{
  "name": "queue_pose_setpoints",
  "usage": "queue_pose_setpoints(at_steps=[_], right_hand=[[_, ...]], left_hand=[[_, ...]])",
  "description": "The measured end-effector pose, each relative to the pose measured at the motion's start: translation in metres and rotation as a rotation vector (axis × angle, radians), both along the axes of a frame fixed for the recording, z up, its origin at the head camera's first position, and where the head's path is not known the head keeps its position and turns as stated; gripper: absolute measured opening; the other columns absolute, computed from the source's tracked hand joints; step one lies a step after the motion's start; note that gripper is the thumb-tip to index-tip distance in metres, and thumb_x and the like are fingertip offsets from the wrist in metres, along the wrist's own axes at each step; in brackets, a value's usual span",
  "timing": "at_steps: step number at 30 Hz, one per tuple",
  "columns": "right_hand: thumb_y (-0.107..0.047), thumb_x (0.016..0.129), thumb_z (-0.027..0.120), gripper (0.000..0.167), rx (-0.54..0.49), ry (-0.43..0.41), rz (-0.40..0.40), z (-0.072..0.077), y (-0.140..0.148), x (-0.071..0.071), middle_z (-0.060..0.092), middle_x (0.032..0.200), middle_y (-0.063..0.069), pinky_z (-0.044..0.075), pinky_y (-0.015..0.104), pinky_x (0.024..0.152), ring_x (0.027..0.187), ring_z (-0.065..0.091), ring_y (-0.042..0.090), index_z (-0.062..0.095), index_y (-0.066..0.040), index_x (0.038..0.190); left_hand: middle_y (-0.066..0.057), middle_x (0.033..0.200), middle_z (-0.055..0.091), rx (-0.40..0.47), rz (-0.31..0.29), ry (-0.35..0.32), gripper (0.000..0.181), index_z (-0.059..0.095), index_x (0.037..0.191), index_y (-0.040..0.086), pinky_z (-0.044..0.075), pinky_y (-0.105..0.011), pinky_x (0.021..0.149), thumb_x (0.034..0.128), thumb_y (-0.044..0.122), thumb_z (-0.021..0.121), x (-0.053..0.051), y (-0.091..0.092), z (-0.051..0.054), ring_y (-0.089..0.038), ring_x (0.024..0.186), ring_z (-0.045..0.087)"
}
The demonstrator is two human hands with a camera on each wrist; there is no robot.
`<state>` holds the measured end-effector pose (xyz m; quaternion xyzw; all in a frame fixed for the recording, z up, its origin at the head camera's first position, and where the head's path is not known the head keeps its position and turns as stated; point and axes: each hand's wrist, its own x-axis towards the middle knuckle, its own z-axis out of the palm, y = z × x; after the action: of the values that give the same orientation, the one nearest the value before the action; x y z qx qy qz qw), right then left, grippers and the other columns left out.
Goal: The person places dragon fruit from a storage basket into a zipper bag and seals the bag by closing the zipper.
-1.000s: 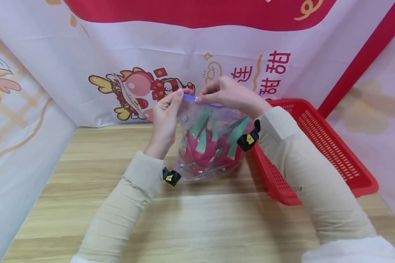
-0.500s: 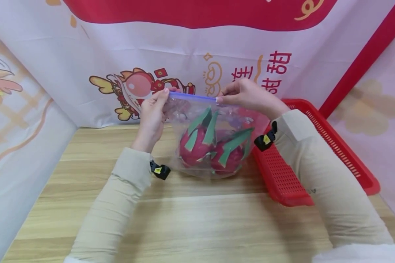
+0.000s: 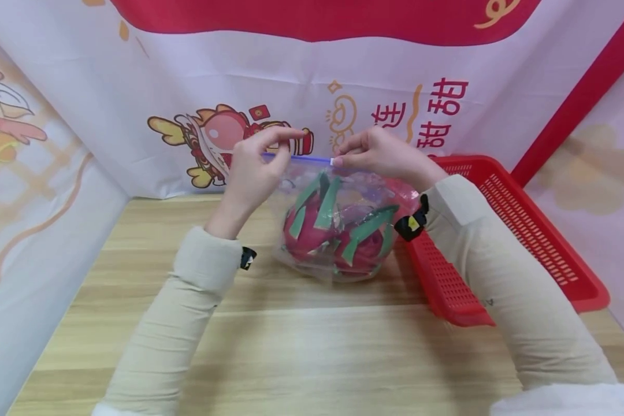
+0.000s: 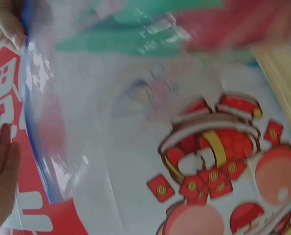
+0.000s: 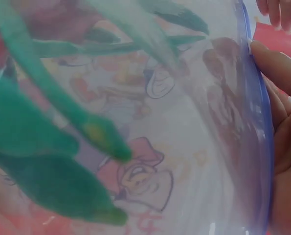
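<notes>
A clear zip bag [image 3: 312, 173] with a blue top strip stands on the table, two dragon fruits [image 3: 309, 231] with green leafy tips inside it. My right hand [image 3: 385, 156] pinches the white slider [image 3: 334, 162] on the strip between thumb and finger. At the strip's left end my left hand [image 3: 255, 173] hovers, thumb and fingers parted and holding nothing. From the left wrist view, the left hand's fingers [image 4: 1, 152] appear straight, just apart from the blue edge. The right wrist view shows the right thumb [image 5: 272, 63] against the strip.
A red perforated basket [image 3: 525, 231] stands to the right, partly behind the right forearm. The wood-grain table [image 3: 312, 346] extends in front of the bag. Printed white and red cloth [image 3: 270, 69] hangs at the back and sides.
My right hand first went right along the strip, then came slightly back left. My left hand moved left with the strip's end, then let go of it. The bag's top spread out.
</notes>
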<state>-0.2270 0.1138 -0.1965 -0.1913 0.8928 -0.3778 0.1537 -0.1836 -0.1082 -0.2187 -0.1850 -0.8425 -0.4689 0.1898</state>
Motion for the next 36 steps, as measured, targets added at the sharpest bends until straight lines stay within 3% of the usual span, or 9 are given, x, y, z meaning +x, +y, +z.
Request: queue_pose_setpoints(at_steps=[2, 4, 6, 9, 11, 15, 23, 30, 36], right_hand=[[-0.027, 0.092, 0.064, 0.03, 0.004, -0.01, 0.0, 0.0, 0.0, 0.0, 0.073, 0.11, 0.009, 0.049, 0.036, 0.097, 0.103, 0.068, 0.017, 0.07, -0.01, 0.115], [-0.028, 0.091, 0.064, 0.031, 0.005, -0.02, 0.004, 0.0, -0.001, 0.001, 0.072, 0.112, 0.009, 0.048, 0.037, 0.099, 0.106, 0.067, 0.019, 0.07, -0.011, 0.116], [-0.028, 0.091, 0.064, 0.03, 0.005, -0.027, 0.005, 0.0, -0.002, 0.001, 0.072, 0.111, 0.009, 0.047, 0.036, 0.099, 0.106, 0.066, 0.018, 0.07, -0.011, 0.115], [-0.029, 0.091, 0.064, 0.03, -0.006, -0.039, 0.009, -0.002, -0.005, 0.001, 0.073, 0.109, 0.008, 0.046, 0.034, 0.097, 0.104, 0.065, 0.016, 0.071, -0.011, 0.114], [-0.028, 0.091, 0.064, 0.029, -0.018, -0.042, 0.011, -0.003, -0.006, 0.001, 0.073, 0.108, 0.007, 0.047, 0.034, 0.096, 0.102, 0.065, 0.015, 0.071, -0.011, 0.113], [-0.027, 0.091, 0.065, 0.026, -0.029, -0.027, 0.037, -0.006, -0.008, 0.001, 0.074, 0.105, 0.006, 0.05, 0.034, 0.093, 0.098, 0.067, 0.016, 0.072, -0.011, 0.11], [-0.028, 0.091, 0.064, 0.026, -0.021, -0.029, 0.066, -0.009, -0.011, 0.0, 0.074, 0.105, 0.003, 0.049, 0.032, 0.093, 0.099, 0.065, 0.013, 0.073, -0.013, 0.109], [-0.047, 0.099, 0.042, 0.047, 0.036, -0.073, 0.028, -0.008, -0.012, 0.0, 0.07, 0.111, 0.005, 0.046, 0.034, 0.096, 0.102, 0.061, 0.015, 0.07, -0.013, 0.114], [-0.05, 0.093, 0.053, 0.042, 0.094, -0.092, 0.044, -0.004, -0.013, -0.003, 0.072, 0.101, 0.002, 0.048, 0.03, 0.085, 0.093, 0.061, 0.015, 0.072, -0.015, 0.109]], left_hand=[[-0.006, 0.121, 0.067, -0.043, -0.062, -0.098, 0.037, 0.066, 0.12, 0.012, 0.044, -0.02, 0.064, 0.0895, 0.003, 0.048, -0.002, 0.004, 0.001, -0.014, 0.085, 0.062], [-0.007, 0.127, 0.064, -0.058, -0.119, -0.222, 0.041, 0.062, 0.126, 0.011, 0.049, -0.025, 0.08, 0.088, 0.002, 0.049, -0.005, 0.005, 0.001, -0.018, 0.109, 0.06], [-0.008, 0.129, 0.062, -0.065, -0.156, -0.311, 0.042, 0.059, 0.129, 0.011, 0.049, -0.031, 0.089, 0.0875, 0.003, 0.051, -0.008, 0.006, 0.001, -0.021, 0.115, 0.059], [-0.01, 0.129, 0.062, -0.065, -0.186, -0.388, 0.039, 0.059, 0.128, 0.009, 0.048, -0.034, 0.099, 0.0896, 0.008, 0.057, -0.012, 0.006, -0.001, -0.021, 0.119, 0.059], [-0.01, 0.125, 0.064, -0.067, -0.184, -0.411, 0.036, 0.061, 0.126, 0.009, 0.05, -0.034, 0.098, 0.0903, 0.012, 0.061, -0.013, 0.006, -0.002, -0.02, 0.115, 0.061], [-0.01, 0.118, 0.067, -0.073, -0.162, -0.423, 0.033, 0.064, 0.122, 0.009, 0.051, -0.032, 0.094, 0.0899, 0.017, 0.065, -0.014, 0.005, -0.005, -0.017, 0.107, 0.063], [-0.01, 0.11, 0.07, -0.183, -0.13, -0.403, 0.024, 0.069, 0.112, 0.009, 0.052, -0.029, 0.083, 0.0911, 0.019, 0.064, -0.016, 0.003, -0.01, -0.017, 0.097, 0.064], [-0.011, 0.099, 0.071, -0.14, -0.057, -0.366, 0.019, 0.072, 0.103, 0.005, 0.045, -0.022, 0.07, 0.09, 0.018, 0.066, -0.017, 0.007, -0.017, -0.015, 0.082, 0.058], [-0.01, 0.101, 0.072, -0.1, -0.027, -0.339, 0.019, 0.072, 0.102, 0.007, 0.047, -0.022, 0.073, 0.0899, 0.019, 0.066, -0.015, 0.011, -0.022, -0.015, 0.085, 0.061]])
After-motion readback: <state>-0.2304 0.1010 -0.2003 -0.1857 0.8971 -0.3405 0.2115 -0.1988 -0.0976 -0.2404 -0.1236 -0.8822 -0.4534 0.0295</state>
